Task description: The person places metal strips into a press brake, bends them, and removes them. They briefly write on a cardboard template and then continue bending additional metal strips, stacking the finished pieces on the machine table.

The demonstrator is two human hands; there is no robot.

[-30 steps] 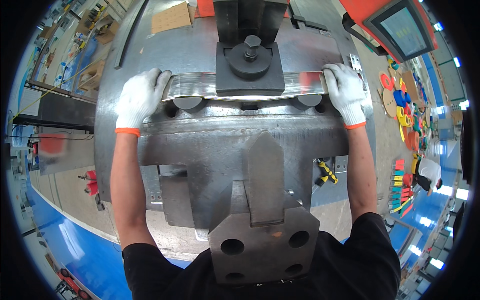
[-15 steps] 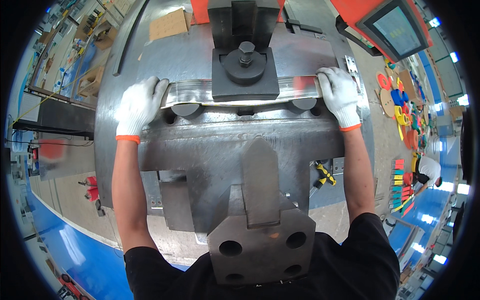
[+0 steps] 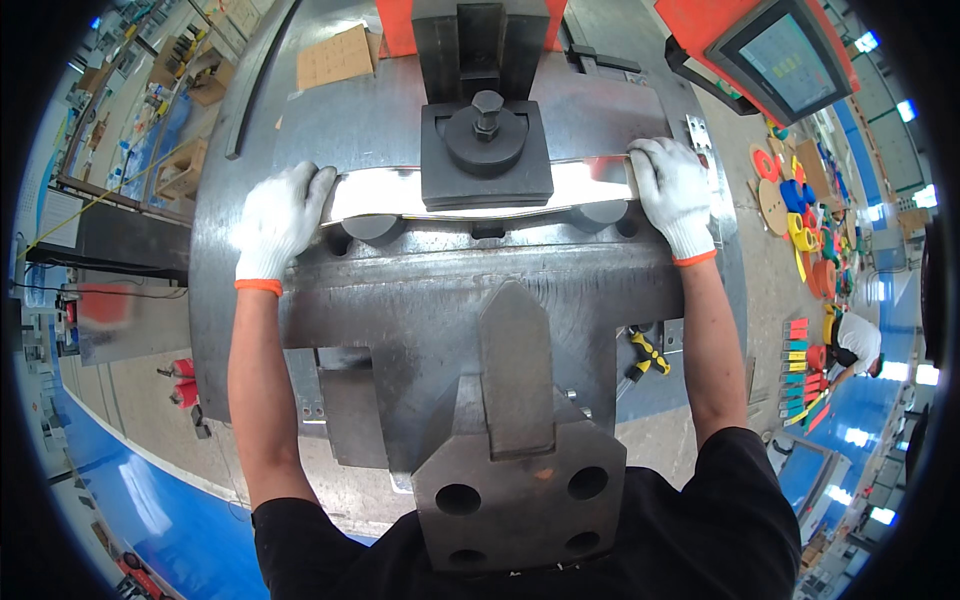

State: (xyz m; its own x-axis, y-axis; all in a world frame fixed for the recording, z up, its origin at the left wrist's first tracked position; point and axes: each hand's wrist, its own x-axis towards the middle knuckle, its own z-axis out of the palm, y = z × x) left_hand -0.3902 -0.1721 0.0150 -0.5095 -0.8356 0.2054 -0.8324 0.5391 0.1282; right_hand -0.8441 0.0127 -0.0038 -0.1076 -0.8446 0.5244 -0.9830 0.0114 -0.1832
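Head view: white-gloved left hand (image 3: 285, 222) and right hand (image 3: 672, 198) grip a long shiny metal strip (image 3: 378, 194), which uneven pulling could skew.

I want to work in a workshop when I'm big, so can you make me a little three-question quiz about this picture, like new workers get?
1. Count: how many round holes show in the thick metal plate near the bottom of the picture?
2. True or false: the left hand holds one end of the shiny strip, while the right hand holds nothing.
3. Fill the gap: from this view, the dark square block hides the ____ of the shiny strip.

Key:
1. Four.
2. False: the right hand holds the strip's other end.
3. Middle.
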